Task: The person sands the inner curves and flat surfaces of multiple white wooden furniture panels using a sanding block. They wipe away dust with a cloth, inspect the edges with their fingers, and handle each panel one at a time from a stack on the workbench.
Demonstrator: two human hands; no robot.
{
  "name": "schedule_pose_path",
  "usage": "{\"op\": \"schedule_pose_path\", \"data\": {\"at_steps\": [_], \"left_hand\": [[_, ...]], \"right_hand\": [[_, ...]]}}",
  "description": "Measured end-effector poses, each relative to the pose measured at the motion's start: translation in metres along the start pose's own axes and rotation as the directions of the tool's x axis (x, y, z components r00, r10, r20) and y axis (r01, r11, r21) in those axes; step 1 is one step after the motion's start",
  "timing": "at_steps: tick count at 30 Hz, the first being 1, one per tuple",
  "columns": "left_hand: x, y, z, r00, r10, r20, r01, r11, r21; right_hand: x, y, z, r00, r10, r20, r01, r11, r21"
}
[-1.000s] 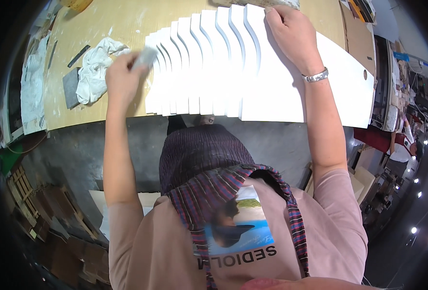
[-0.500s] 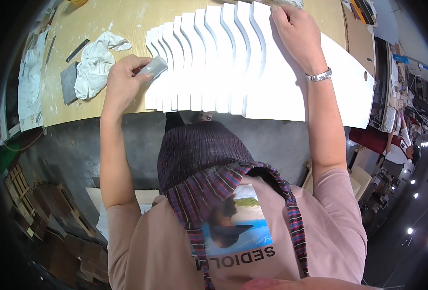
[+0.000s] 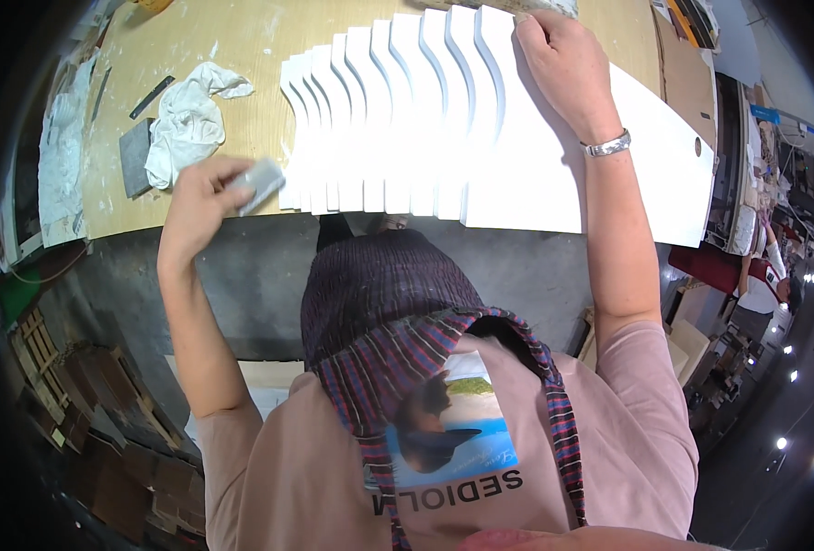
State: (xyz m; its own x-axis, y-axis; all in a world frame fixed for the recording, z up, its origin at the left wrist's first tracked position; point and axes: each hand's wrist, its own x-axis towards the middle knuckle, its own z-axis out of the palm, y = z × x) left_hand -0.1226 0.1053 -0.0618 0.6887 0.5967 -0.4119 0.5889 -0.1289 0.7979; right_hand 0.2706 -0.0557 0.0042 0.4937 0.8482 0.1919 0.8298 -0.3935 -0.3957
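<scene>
A row of white panels (image 3: 379, 138) with wavy edges lies overlapped like fanned steps on the table. The widest white panel (image 3: 641, 156) is at the right. My left hand (image 3: 200, 197) is closed around a small grey block (image 3: 261, 186), which looks like a sanding block and is slightly blurred. It is near the table's front edge, just left of the leftmost panel. My right hand (image 3: 568, 64) has its fingers curled at the far edge of the widest panel, gripping it there. A metal watch band is on that wrist.
On the yellowish wooden table (image 3: 260, 101), a crumpled white cloth (image 3: 186, 124) lies at the left over a flat grey slab (image 3: 135, 158). A thin black strip (image 3: 152, 96) lies beyond it. Brown board (image 3: 687, 64) lies at the far right. Another person (image 3: 758, 285) is at the right.
My left hand has moved left and toward me with the grey block, off the leftmost panels. My right hand has stayed in place.
</scene>
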Motion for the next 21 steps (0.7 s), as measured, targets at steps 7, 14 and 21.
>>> {"op": "schedule_pose_path", "data": {"at_steps": [7,14,21], "left_hand": [[0.099,0.013,0.015,0.868,0.037,-0.495,-0.037,0.999,0.010],[0.088,0.015,0.034,0.869,-0.022,-0.495,0.139,0.969,0.202],[0.065,0.021,0.031,0.845,-0.052,-0.532,0.134,0.984,0.118]], "right_hand": [[0.001,0.008,0.005,0.999,-0.015,0.040,0.015,1.000,-0.015],[-0.001,0.011,0.002,0.999,-0.012,0.040,0.012,1.000,-0.007],[0.001,-0.021,-0.005,1.000,0.014,-0.025,-0.011,0.996,0.092]]}}
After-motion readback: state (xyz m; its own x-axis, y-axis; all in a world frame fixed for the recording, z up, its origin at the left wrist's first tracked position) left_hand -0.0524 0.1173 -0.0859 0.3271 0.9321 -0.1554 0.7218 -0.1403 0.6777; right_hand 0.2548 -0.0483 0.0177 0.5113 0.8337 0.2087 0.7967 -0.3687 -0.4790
